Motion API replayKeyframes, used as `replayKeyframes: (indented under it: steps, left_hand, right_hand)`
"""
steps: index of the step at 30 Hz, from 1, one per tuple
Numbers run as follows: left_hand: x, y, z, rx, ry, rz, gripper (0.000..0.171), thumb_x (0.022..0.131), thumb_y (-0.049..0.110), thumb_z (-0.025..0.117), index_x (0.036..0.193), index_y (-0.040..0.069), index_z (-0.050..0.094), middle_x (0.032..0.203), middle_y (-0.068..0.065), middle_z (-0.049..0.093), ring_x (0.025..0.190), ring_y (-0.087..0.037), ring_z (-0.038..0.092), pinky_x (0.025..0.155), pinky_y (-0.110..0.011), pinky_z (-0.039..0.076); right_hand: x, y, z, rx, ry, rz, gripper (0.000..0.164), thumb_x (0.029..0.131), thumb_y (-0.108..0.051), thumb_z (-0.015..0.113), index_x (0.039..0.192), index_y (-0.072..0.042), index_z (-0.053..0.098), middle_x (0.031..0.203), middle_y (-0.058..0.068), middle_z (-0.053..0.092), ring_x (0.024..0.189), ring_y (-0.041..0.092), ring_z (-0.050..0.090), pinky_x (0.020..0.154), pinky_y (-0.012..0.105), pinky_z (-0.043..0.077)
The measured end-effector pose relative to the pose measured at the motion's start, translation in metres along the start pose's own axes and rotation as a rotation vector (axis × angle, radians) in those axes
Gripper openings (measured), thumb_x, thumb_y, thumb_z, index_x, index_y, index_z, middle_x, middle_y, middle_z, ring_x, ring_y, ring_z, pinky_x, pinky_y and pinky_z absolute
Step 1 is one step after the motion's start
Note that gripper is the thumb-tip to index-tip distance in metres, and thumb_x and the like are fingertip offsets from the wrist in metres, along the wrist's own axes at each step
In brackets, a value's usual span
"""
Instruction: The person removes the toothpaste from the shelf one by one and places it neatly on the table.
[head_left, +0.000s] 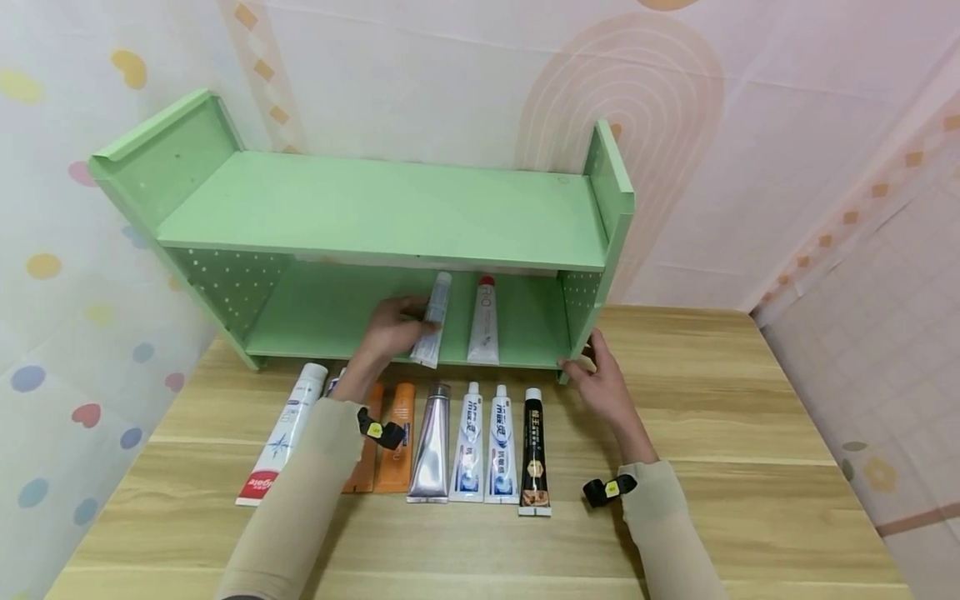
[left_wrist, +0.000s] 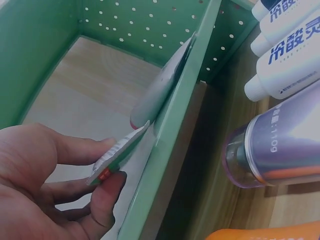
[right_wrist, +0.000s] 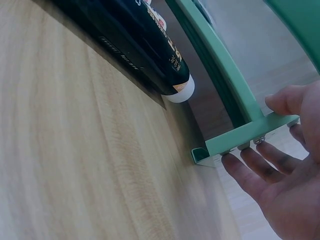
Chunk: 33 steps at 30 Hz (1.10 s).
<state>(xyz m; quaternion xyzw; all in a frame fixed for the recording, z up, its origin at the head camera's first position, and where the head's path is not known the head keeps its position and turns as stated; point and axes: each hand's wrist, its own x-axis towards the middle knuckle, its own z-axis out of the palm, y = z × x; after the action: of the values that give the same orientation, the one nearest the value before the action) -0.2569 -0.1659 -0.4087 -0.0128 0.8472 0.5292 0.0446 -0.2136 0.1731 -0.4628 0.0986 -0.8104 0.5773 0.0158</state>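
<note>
My left hand [head_left: 393,332] pinches a white toothpaste tube [head_left: 431,325] between thumb and fingers, at the lower level of a green two-tier shelf [head_left: 382,204]. The tube leans with its cap end up and its flat crimped end by the shelf's front lip. In the left wrist view the crimped end [left_wrist: 120,152] shows green and red print. Just right of it, a white tube with a red cap [head_left: 486,325] lies on the lower level. My right hand [head_left: 603,392] grips the lower front of the shelf's right side panel [right_wrist: 250,134], thumb inside and fingers outside.
A row of tubes lies on the wooden table [head_left: 720,500] before the shelf: a large Colgate tube [head_left: 288,429], orange tubes [head_left: 397,442], a silver tube [head_left: 431,446], two white-and-blue tubes [head_left: 468,446] and a black tube [head_left: 534,454]. My left forearm covers part of the row.
</note>
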Motion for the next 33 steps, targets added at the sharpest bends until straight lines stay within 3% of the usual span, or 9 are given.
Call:
replayKeyframes:
  steps: [6, 10, 22, 33]
  left_hand:
    - [-0.009, -0.003, -0.004, -0.002, -0.007, 0.086, 0.063, 0.09, 0.007, 0.071, 0.15, 0.006, 0.051, 0.136, -0.023, 0.059, 0.106, -0.035, 0.063, 0.078, -0.032, 0.058]
    - [-0.013, -0.005, -0.006, -0.009, -0.012, 0.107, 0.063, 0.091, 0.008, 0.071, 0.151, 0.007, 0.05, 0.135, -0.023, 0.058, 0.1, -0.03, 0.063, 0.073, -0.028, 0.057]
    - [-0.029, -0.009, -0.014, -0.036, 0.004, 0.119, 0.062, 0.093, 0.015, 0.071, 0.152, 0.014, 0.051, 0.136, -0.017, 0.058, 0.084, -0.022, 0.053, 0.061, -0.025, 0.047]
    - [-0.043, -0.016, -0.024, -0.076, -0.011, 0.106, 0.063, 0.094, 0.017, 0.071, 0.153, 0.015, 0.049, 0.14, -0.017, 0.056, 0.091, -0.023, 0.056, 0.067, -0.026, 0.051]
  right_hand:
    - [0.001, 0.0, 0.002, -0.002, -0.002, -0.003, 0.066, 0.102, -0.011, 0.061, 0.159, -0.026, 0.031, 0.159, 0.014, 0.04, 0.144, 0.041, 0.043, 0.105, 0.062, 0.051]
    - [0.0, 0.0, 0.003, -0.002, -0.005, -0.005, 0.066, 0.101, -0.01, 0.061, 0.159, -0.025, 0.031, 0.159, 0.015, 0.04, 0.144, 0.042, 0.043, 0.105, 0.062, 0.051]
    - [0.0, -0.001, 0.002, -0.01, 0.008, -0.001, 0.067, 0.101, -0.012, 0.062, 0.159, -0.028, 0.031, 0.16, 0.012, 0.04, 0.144, 0.04, 0.043, 0.105, 0.063, 0.05]
    - [0.0, -0.001, 0.001, -0.013, 0.013, 0.005, 0.067, 0.101, -0.011, 0.062, 0.159, -0.027, 0.031, 0.158, 0.014, 0.041, 0.144, 0.04, 0.044, 0.106, 0.061, 0.051]
